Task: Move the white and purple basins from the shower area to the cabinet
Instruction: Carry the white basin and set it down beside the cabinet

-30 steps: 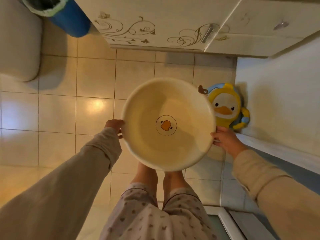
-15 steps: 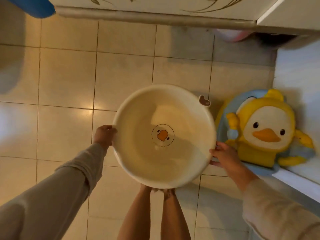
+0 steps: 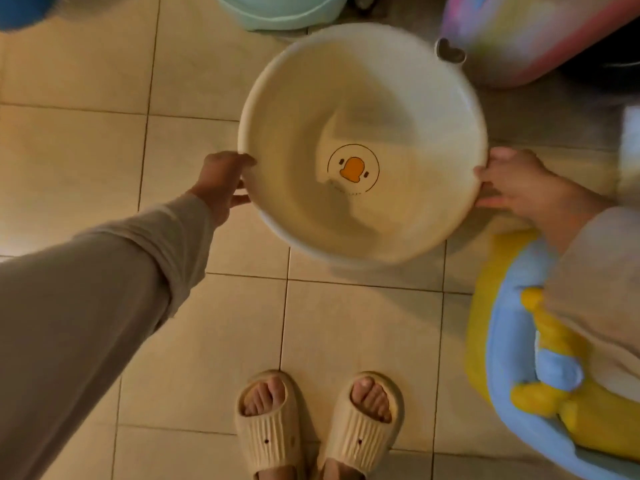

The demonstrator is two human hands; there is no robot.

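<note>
The white basin (image 3: 388, 109), round with an orange duck print on its bottom, hangs just above the tiled floor in the middle of the head view. My left hand (image 3: 221, 181) grips its left rim and my right hand (image 3: 516, 185) grips its right rim. A small heart-shaped tab (image 3: 450, 51) sticks out of the far rim. A pink and purple tub (image 3: 533, 32) stands on the floor at the upper right, close behind the basin. The cabinet is out of view.
A mint green basin (image 3: 277, 12) stands at the top centre. A blue object (image 3: 20, 8) shows at the top left corner. A blue and yellow duck seat (image 3: 519, 375) lies at the right. My feet in beige slippers (image 3: 318, 420) stand at the bottom.
My view has tipped down and the basin has gone lower and forward, toward the tubs under the cabinet. The cabinet front has left the frame; my slippers and the mint basin have come into view.
</note>
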